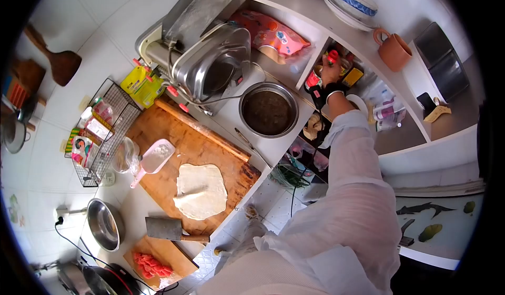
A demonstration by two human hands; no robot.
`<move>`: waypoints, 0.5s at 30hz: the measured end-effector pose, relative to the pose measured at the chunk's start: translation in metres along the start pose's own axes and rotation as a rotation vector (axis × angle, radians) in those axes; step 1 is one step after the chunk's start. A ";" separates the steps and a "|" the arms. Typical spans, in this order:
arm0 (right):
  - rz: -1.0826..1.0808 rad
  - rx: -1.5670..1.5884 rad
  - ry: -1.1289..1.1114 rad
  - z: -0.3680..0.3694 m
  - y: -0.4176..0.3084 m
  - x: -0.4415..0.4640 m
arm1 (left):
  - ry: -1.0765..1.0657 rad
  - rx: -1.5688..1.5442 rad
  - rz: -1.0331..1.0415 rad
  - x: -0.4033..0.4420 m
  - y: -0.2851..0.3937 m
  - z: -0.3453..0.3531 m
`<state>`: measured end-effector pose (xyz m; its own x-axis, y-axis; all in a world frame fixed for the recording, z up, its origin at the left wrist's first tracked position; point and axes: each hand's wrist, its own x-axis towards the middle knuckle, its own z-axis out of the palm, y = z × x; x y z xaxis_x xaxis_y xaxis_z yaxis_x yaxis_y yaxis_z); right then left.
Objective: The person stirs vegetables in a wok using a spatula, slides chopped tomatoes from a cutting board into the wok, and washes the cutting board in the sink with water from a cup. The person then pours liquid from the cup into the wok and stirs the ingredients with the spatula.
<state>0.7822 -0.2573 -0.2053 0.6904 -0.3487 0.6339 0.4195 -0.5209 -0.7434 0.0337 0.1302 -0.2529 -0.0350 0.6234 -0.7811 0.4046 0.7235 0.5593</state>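
Note:
My right hand (330,75) reaches into a shelf compartment at the upper right, its fingers closed around a bottle with a red cap (332,57). The bottle's body is mostly hidden by the hand. Beside it stand a container with a red label (313,79) and a yellow-and-black package (352,77). My left hand is out of view. On the wooden board (147,132) lies a flat sheet of dough (202,190) with one edge folded over. A rolling pin (205,130) rests along the board's far side, and a pink scoop (155,158) holds white flour.
A metal pot of dark liquid (268,110) stands near the counter edge, by the sink basin (213,68). A cleaver (171,229) lies near a small board with red meat (151,265). A wire basket (108,132), steel bowl (104,224) and orange mug (394,52) are around.

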 end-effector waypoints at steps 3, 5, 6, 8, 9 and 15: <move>0.054 0.083 -0.021 -0.002 0.004 0.008 | -0.004 0.023 0.007 0.003 0.008 0.010; 0.215 0.490 -0.097 0.000 0.003 0.013 | -0.007 0.030 0.011 0.005 0.012 0.013; 0.254 0.482 -0.109 -0.006 -0.010 0.012 | -0.005 0.032 0.009 0.004 0.014 0.016; 0.268 0.520 -0.145 -0.013 -0.020 0.016 | -0.006 0.036 0.015 0.005 0.016 0.018; 0.284 0.557 -0.185 -0.017 -0.025 0.018 | -0.007 0.036 0.018 0.005 0.016 0.018; 0.418 0.492 -0.144 -0.009 -0.014 0.043 | 0.008 0.030 0.028 0.002 0.014 0.003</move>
<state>0.8011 -0.2723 -0.1657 0.9112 -0.3188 0.2610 0.2958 0.0649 -0.9531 0.0419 0.1413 -0.2476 -0.0305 0.6454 -0.7632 0.4324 0.6969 0.5721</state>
